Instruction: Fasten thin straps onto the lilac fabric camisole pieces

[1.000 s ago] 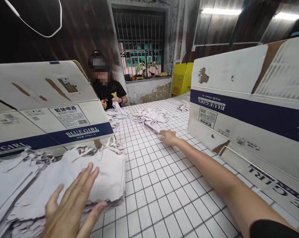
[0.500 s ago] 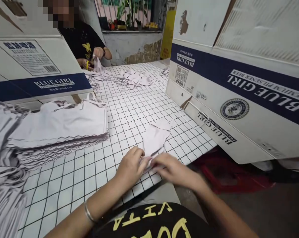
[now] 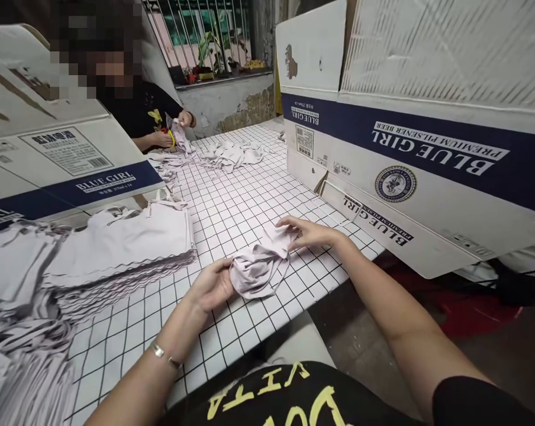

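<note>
A crumpled pale pinkish garment (image 3: pixel 258 269) lies on the grid-patterned table (image 3: pixel 232 207) between my two hands. At its near left edge, my left hand (image 3: pixel 213 285) holds the cloth with the thumb on top, its other fingers partly hidden under the fabric. On the far right side, my right hand (image 3: pixel 309 232) has its thumb and curved fingers around another part of the same garment. The cloth is bunched and folded, so its full shape is hidden. To the left lies a neat stack of similar pale strappy tops (image 3: pixel 121 242) with wavy lower edges.
More pale garments (image 3: pixel 28 349) are heaped at the near left. Large cardboard boxes stand at the left (image 3: pixel 72 160) and right (image 3: pixel 405 154). Across the table a co-worker (image 3: pixel 156 118) holds yellow-handled scissors (image 3: pixel 171 138) and cloth beside a loose pile (image 3: pixel 234 155).
My hands have moved apart, the right one further up the table. The garment, flatter before, is now bunched between them. The view has tilted and shifted slightly.
</note>
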`<act>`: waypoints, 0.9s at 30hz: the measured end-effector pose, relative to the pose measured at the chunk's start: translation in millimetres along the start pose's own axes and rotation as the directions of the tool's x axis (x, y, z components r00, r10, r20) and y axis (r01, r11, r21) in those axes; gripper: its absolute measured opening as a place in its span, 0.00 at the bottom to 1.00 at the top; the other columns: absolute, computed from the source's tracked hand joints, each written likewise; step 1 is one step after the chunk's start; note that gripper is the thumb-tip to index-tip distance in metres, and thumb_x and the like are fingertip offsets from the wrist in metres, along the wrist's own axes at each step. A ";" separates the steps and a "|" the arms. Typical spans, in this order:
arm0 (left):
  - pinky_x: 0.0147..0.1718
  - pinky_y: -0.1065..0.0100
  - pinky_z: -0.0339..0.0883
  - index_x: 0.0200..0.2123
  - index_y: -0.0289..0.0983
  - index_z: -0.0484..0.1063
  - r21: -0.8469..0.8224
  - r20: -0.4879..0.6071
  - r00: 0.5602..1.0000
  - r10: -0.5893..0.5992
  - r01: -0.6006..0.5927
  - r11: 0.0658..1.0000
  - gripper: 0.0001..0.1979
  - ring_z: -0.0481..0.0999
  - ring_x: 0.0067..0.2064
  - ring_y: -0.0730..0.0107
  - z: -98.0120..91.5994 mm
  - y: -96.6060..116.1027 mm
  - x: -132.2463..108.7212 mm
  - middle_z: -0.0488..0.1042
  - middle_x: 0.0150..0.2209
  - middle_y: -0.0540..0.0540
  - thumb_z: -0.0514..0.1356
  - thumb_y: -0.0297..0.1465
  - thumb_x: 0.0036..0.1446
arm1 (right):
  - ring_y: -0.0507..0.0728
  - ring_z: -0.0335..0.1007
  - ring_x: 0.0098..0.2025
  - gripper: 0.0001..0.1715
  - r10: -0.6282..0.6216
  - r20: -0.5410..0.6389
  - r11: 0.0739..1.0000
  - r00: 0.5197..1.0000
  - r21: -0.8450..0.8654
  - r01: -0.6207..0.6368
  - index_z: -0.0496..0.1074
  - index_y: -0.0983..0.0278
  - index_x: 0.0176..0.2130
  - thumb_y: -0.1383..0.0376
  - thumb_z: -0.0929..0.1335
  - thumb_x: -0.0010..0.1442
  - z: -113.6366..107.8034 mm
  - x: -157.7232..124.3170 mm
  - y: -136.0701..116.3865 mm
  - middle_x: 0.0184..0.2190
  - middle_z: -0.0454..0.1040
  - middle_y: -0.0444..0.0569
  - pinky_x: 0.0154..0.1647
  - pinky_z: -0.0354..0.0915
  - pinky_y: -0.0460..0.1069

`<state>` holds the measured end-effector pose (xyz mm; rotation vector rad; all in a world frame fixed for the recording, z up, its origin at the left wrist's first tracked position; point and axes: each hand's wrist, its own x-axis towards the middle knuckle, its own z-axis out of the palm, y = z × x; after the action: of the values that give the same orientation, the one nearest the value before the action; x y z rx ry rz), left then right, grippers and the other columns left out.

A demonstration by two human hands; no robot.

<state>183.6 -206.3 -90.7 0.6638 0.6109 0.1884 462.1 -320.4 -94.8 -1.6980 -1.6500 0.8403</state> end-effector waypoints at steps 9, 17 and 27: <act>0.35 0.68 0.73 0.44 0.33 0.70 0.284 -0.028 0.998 -0.055 0.061 0.957 0.20 0.79 0.36 0.64 7.5 34.4 -8.5 0.79 0.37 0.43 0.68 0.24 0.46 | 0.52 0.67 0.29 0.23 0.185 0.101 0.734 0.978 0.647 -0.205 0.73 0.66 0.33 0.49 0.72 0.51 12.2 28.4 -22.3 0.28 0.73 0.47 0.31 0.65 0.47; 0.19 0.77 0.58 0.34 0.34 0.68 0.577 -0.177 0.980 0.089 0.030 0.816 0.17 0.66 0.20 0.79 -17.4 34.5 14.9 0.69 0.22 0.54 0.70 0.34 0.43 | 0.51 0.71 0.30 0.19 0.211 0.198 0.799 0.957 0.529 -0.285 0.76 0.66 0.34 0.62 0.78 0.41 -4.9 29.4 -18.3 0.30 0.77 0.46 0.29 0.67 0.44; 0.27 0.71 0.67 0.35 0.33 0.73 0.462 -0.200 0.969 0.142 -0.034 0.886 0.14 0.73 0.28 0.71 -1.2 36.0 16.8 0.76 0.29 0.47 0.65 0.38 0.51 | 0.51 0.64 0.30 0.17 0.285 -0.276 0.916 0.918 0.362 -0.175 0.69 0.64 0.32 0.56 0.73 0.47 9.9 23.8 -12.2 0.32 0.72 0.46 0.30 0.62 0.47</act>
<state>197.5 -171.7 -76.8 1.1393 0.8602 0.2104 447.2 -296.2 -91.5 -1.7024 -1.0344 0.8400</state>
